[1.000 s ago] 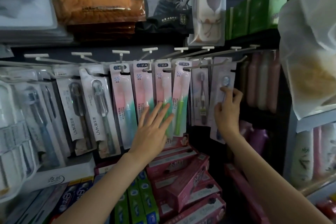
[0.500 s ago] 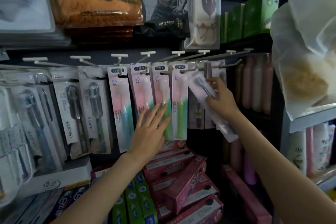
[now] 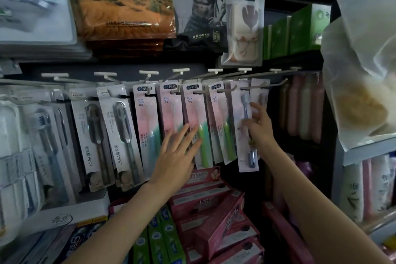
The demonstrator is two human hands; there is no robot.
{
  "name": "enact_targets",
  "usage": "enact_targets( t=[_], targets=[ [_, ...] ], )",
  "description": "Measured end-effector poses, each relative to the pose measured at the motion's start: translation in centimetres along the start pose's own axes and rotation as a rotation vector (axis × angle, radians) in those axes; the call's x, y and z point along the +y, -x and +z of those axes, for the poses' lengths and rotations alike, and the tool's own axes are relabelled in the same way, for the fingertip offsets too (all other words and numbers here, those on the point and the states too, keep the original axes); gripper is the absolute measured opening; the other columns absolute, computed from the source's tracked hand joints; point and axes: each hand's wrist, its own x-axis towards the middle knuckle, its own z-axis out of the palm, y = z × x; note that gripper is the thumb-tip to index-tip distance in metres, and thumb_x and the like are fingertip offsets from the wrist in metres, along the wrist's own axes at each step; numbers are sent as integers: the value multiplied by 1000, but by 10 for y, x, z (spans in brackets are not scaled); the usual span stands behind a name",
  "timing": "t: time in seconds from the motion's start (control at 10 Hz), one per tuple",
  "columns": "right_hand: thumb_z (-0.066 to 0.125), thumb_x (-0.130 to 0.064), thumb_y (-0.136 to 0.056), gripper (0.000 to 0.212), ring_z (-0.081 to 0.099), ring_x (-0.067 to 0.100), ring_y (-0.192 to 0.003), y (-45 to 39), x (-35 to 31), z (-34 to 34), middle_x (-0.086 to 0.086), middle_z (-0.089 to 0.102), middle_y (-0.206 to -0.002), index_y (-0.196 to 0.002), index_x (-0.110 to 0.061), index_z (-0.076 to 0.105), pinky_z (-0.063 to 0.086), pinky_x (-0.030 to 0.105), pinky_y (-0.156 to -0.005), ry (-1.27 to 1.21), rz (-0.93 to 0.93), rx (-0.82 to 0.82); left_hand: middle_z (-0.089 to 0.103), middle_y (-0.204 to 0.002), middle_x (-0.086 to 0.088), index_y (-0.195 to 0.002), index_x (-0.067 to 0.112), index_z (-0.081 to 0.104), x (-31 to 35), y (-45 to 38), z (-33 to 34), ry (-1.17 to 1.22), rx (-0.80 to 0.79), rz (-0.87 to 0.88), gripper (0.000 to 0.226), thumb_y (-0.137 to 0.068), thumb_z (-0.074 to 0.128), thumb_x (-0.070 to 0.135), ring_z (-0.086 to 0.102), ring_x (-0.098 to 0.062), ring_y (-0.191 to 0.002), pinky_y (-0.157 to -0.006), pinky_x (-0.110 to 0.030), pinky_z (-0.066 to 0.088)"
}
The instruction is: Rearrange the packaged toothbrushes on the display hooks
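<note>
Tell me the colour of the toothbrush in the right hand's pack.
Blue toothbrush, head view.

- The right hand (image 3: pixel 258 124) pinches a blue toothbrush pack (image 3: pixel 246 135) hanging at a display hook (image 3: pixel 246 88).
- The left hand (image 3: pixel 177 156), fingers spread, rests flat on the pink-and-green toothbrush packs (image 3: pixel 192 113).
- Pink toothpaste boxes (image 3: pixel 214 210) lie stacked below.
- Towel packs (image 3: pixel 122 2) hang above.

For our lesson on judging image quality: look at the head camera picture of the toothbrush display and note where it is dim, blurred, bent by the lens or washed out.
Head view: dim overall, the gap right of the blue toothbrush pack nearly black; the bath towel pack at the upper left is smeared by blur; the hook rail bows, a sign of wide-angle distortion; the plastic bag at the right looks pale and washed out.
</note>
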Motion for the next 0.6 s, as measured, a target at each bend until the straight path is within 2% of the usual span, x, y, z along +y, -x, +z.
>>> enact_targets(
  t=[0.1, 0.2, 0.4, 0.6],
  targets=[
    [54, -4, -87, 42, 51, 23, -101, 5, 11, -3, 13, 44, -123, -127, -12, 47, 50, 38, -83, 250, -99, 77, 39, -145, -11, -130, 12, 52, -2, 3, 0, 2, -5, -5, 66, -67, 73, 12, 22, -27, -137, -110, -49, 11],
    [50, -4, -87, 38, 43, 36, -115, 9, 13, -12, 18, 37, -129, -125, -7, 49, 39, 39, -99, 435, -64, 137, 39, -145, -11, -128, 12, 54, -2, 5, 1, 9, -1, -12, 63, -68, 73, 11, 22, -27, -137, -110, -50, 12],
    [49, -6, -88, 34, 44, 39, -115, 15, 5, -17, 19, 35, -132, -122, -7, 48, 39, 47, -100, 535, -40, 45, 37, -146, -11, -127, 11, 55, -5, 18, -2, 28, -24, -25, 63, -66, 74, 8, 22, -27, -137, -110, -50, 13],
    [56, -5, -87, 41, 47, 29, -114, 44, 2, 15, 16, 41, -128, -127, -8, 46, 40, 36, -98, 559, -195, -131, 35, -147, -10, -129, 12, 52, -18, 39, -6, 14, 6, -28, 61, -71, 70, 7, 22, -27, -138, -110, -51, 14]
  ],
)
